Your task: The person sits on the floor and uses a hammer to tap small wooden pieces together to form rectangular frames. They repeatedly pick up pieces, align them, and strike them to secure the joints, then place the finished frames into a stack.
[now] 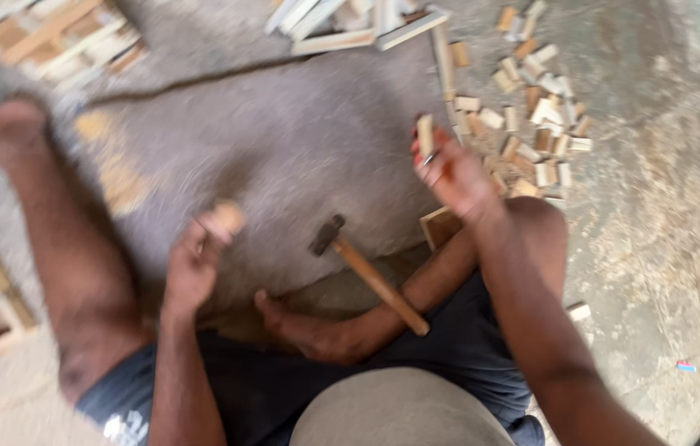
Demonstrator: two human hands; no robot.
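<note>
The left hand has its fingers closed around a small pale wooden block, held above the grey concrete floor. The right hand pinches a short light wooden stick upright between its fingers, near a heap of cut wooden blocks. A wooden-handled hammer with a dark head lies between the hands, leaning on the person's leg.
</note>
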